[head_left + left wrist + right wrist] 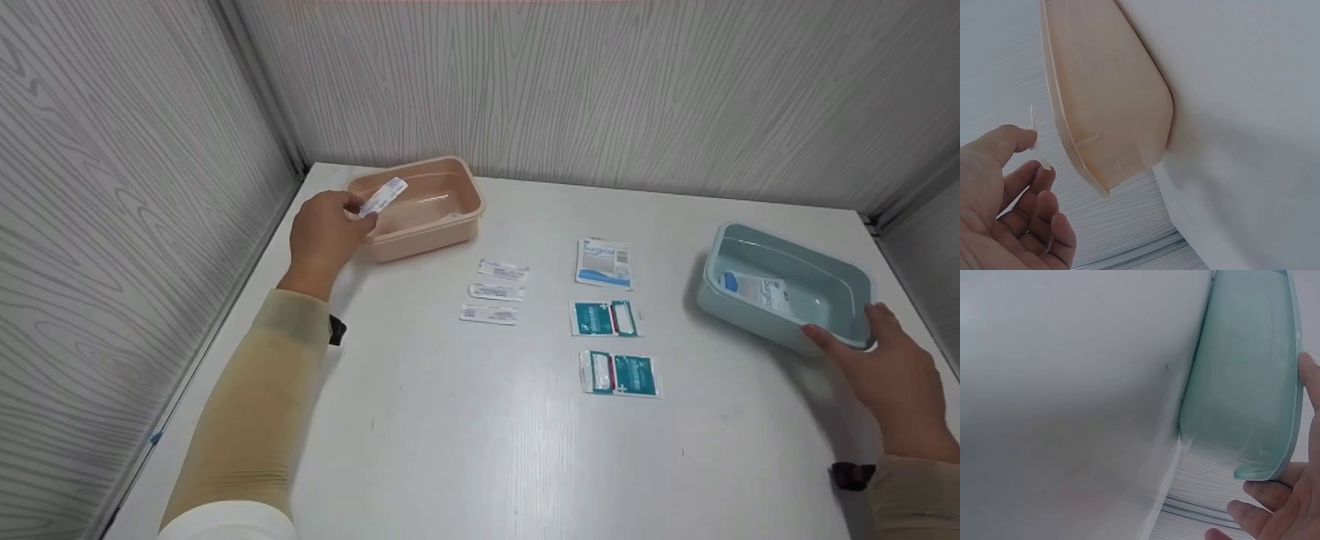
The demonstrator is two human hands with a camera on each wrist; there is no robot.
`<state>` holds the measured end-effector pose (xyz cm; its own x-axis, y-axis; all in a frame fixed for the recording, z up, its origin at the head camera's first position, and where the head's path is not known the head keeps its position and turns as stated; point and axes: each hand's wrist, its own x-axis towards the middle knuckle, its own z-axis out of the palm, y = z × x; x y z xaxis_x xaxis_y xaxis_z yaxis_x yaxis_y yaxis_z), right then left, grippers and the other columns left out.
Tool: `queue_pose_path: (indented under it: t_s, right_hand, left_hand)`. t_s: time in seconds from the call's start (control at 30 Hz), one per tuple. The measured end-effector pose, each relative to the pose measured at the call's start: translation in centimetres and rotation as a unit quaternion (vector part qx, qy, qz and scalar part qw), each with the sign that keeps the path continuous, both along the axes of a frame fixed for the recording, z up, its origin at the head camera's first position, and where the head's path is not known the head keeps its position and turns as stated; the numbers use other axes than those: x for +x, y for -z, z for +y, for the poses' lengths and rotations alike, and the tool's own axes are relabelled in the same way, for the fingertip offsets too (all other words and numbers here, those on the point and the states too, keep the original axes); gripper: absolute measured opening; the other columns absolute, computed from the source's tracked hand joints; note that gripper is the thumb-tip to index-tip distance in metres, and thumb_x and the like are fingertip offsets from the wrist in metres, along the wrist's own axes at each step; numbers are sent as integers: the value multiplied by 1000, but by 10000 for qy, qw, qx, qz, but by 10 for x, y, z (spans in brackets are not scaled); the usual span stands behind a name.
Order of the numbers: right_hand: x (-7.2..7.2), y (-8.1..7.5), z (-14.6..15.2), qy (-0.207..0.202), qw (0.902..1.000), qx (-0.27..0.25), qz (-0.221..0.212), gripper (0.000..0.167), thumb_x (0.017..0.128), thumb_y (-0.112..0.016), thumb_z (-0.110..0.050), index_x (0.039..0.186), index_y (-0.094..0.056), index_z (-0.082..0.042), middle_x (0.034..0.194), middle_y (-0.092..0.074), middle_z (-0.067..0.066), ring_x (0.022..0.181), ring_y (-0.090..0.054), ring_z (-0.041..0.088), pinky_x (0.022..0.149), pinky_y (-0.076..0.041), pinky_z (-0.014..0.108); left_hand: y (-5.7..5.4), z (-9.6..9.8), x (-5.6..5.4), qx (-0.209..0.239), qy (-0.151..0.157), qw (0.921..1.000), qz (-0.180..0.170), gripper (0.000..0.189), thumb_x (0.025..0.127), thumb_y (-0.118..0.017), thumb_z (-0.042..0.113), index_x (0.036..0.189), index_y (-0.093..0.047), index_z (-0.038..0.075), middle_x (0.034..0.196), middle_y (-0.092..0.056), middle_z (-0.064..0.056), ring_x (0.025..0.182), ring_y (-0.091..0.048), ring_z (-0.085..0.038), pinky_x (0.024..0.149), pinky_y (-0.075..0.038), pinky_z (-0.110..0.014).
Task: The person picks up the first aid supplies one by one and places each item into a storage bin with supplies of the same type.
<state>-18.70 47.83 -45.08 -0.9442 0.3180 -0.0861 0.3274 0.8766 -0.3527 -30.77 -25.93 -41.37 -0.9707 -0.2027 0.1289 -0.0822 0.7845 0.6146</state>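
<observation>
My left hand [330,229] pinches a narrow white wrapped bandage strip [385,196] between thumb and fingers, over the left side of the peach bin [424,244]. In the left wrist view the strip [1032,118] shows nearly edge-on, beside the bin's rim. At the far right, my right hand [892,371] holds the near right corner of a green bin [750,315], thumb at the front rim and fingers round the side. A white and blue "Surgical" packet [757,291] lies inside this bin. Most of the peach bin's floor shows, with a small white bit near its right wall.
Three similar strips [493,292] lie in a column mid-table. To their right are another "Surgical" packet [604,262] and two teal and white packets, one [606,319] above the other [621,374]. Wood-grain panels [562,90] border the white table [480,442].
</observation>
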Motion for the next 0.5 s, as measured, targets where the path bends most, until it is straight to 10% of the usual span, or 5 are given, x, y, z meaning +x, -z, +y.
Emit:
queue_pose_path:
  t_s: [0.5]
  right_hand:
    - [-1, 0, -1, 115, 9998, -31, -172, 124, 104, -52, -86, 178, -2, 0, 181, 0, 37, 159, -23, 74, 113, -41, 88]
  left_hand:
    - [6, 19, 10, 59, 264, 9989, 393, 48, 105, -82, 36, 140, -76, 4, 141, -76, -16, 134, -70, -37, 115, -55, -55]
